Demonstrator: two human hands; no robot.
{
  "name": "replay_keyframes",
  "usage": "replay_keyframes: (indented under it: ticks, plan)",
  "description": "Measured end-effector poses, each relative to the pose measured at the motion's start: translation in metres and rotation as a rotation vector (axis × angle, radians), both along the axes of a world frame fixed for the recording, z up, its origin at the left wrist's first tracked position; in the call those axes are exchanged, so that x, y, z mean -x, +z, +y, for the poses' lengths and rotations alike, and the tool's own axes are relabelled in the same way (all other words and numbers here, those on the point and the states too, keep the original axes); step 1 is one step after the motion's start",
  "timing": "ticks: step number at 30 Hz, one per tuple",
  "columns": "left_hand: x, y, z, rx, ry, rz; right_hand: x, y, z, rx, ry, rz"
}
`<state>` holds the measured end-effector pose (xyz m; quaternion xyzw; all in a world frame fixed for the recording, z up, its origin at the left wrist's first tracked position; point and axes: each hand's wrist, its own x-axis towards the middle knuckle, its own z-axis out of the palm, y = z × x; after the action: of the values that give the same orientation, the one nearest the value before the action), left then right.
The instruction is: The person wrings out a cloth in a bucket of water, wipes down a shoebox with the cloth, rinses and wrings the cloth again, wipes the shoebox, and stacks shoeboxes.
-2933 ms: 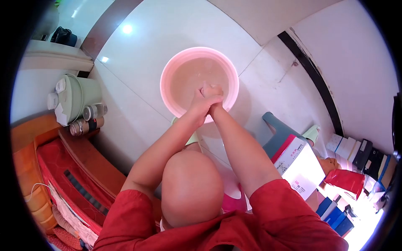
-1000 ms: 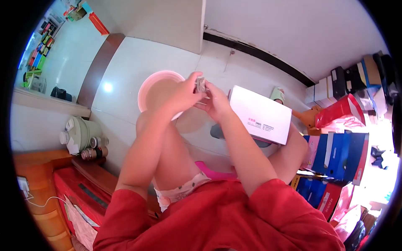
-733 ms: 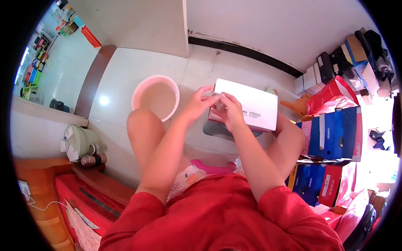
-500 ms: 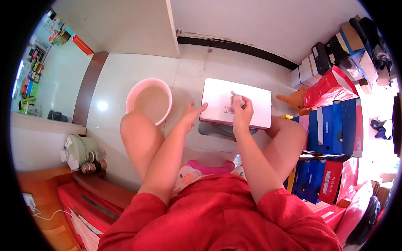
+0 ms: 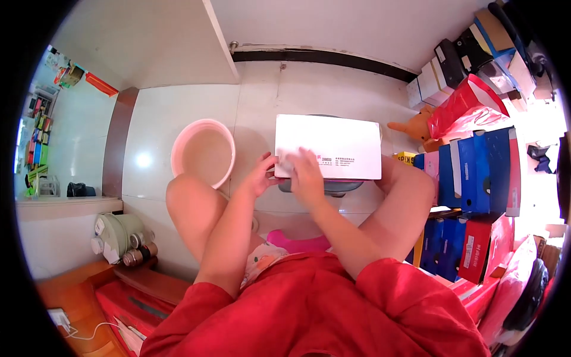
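A white box (image 5: 333, 140) with printed text lies on a grey stool (image 5: 348, 187) between my knees. My right hand (image 5: 308, 178) is over the box's near left part, its fingers closed round a small greyish, crumpled cloth (image 5: 286, 163) that is blurred by motion. My left hand (image 5: 260, 174) is at the box's left edge, fingers apart and slightly bent, with nothing in it. Left of the box, a pink bucket (image 5: 176, 156) holding cloudy water stands on the floor near my left knee.
Blue and red shoeboxes (image 5: 473, 175) are stacked at the right, below a red bag (image 5: 467, 110). At the left are a pale green container (image 5: 113, 235) and jars (image 5: 140, 253). A wooden bench (image 5: 89, 297) with red padding is at the lower left.
My hands have left the bucket and come to the box. Lately my right hand has moved left across the box top with the cloth. The view has turned right.
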<state>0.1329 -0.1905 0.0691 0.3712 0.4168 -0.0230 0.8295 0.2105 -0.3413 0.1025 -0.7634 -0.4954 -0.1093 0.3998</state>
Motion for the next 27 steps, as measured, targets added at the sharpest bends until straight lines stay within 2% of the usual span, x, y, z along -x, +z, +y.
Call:
replay_keyframes:
  ticks: [1, 3, 4, 6, 8, 10, 12, 14, 16, 17, 18, 20, 22, 23, 24, 25, 26, 27]
  plan:
    - [0.0, 0.003, 0.001, 0.002, 0.002, 0.02, 0.011, 0.004, -0.011, -0.004, -0.014, 0.0]
    - [-0.001, 0.011, -0.001, 0.009, -0.042, -0.016, 0.028, 0.017, -0.032, -0.032, -0.012, 0.344]
    - [-0.004, 0.018, -0.006, 0.019, -0.075, -0.054, 0.027, 0.024, -0.038, -0.037, -0.035, 0.34]
    - [-0.008, 0.034, -0.011, -0.01, -0.128, -0.081, 0.026, 0.044, -0.052, -0.125, -0.256, 0.567]
    - [-0.006, 0.053, -0.015, -0.052, -0.152, -0.107, 0.012, 0.061, -0.057, -0.19, -0.355, 0.571]
    - [-0.018, 0.07, -0.031, -0.119, -0.101, -0.125, -0.017, 0.074, -0.082, -0.275, -0.512, 0.257]
    - [-0.019, 0.071, -0.038, -0.123, -0.132, -0.159, -0.042, 0.086, -0.099, -0.358, -0.645, 0.33]
    - [-0.016, 0.082, -0.05, -0.129, -0.087, -0.289, -0.065, 0.091, -0.132, -0.386, -0.661, 0.32]
    - [-0.013, 0.089, -0.054, -0.124, -0.092, -0.272, -0.075, 0.085, -0.146, -0.121, -0.621, 0.116]
    - [-0.021, 0.096, -0.063, -0.207, -0.094, -0.318, -0.091, 0.087, -0.164, -0.33, -0.951, 0.321]
    - [-0.006, 0.1, -0.061, -0.288, -0.045, -0.336, -0.09, 0.085, -0.168, -0.333, -0.95, 0.324]
    - [-0.002, 0.125, -0.067, -0.246, -0.004, -0.503, -0.095, 0.093, -0.201, -0.313, -1.077, 0.078]
    - [0.001, 0.136, -0.069, -0.306, 0.108, -0.5, -0.086, 0.115, -0.199, -0.316, -1.122, 0.042]
    - [-0.019, 0.151, -0.079, -0.299, 0.057, -0.538, -0.073, 0.129, -0.204, -0.581, -1.021, 0.275]
    - [-0.018, 0.187, -0.089, -0.437, 0.04, -0.604, -0.054, 0.14, -0.196, -0.809, -0.844, 0.535]
    - [-0.026, 0.218, -0.1, -0.567, 0.006, -0.688, -0.037, 0.157, -0.196, -0.86, -0.731, 0.491]
    - [-0.039, 0.245, -0.115, -0.57, -0.027, -0.73, -0.028, 0.173, -0.206, -0.931, -0.623, 0.425]
    - [-0.041, 0.263, -0.12, -0.708, -0.086, -0.777, -0.028, 0.169, -0.209, -0.871, -0.63, 0.454]
